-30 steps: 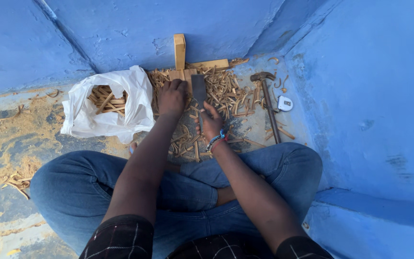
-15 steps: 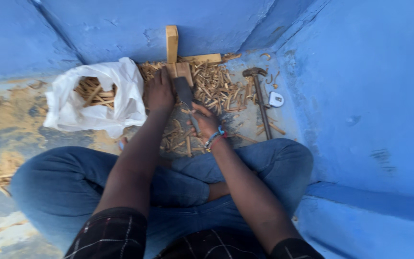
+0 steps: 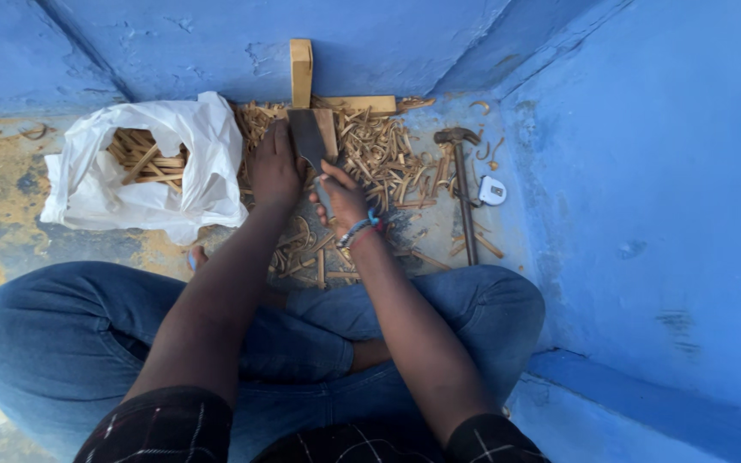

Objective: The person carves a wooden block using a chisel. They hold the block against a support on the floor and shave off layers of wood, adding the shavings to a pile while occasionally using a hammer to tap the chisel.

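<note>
I sit cross-legged on a blue floor. My right hand (image 3: 342,197) grips the handle of a flat dark blade (image 3: 306,135), which points away from me over a small wooden block (image 3: 326,129). My left hand (image 3: 274,167) rests just left of the blade, fingers down among the wood pieces; whatever it holds is hidden under the palm. A heap of tan wood shavings and splinters (image 3: 379,159) covers the floor around both hands. An upright wooden stick (image 3: 301,70) stands against the wall behind the block.
A white plastic bag (image 3: 207,163) with cut wood sticks lies open at the left. A hammer (image 3: 463,189) and a small tape measure (image 3: 491,190) lie to the right. Blue walls close in at the back and right. Sawdust patches mark the floor at the left.
The blade has tilted up and further away over the block, and both hands have shifted slightly forward. The view has drifted a little.
</note>
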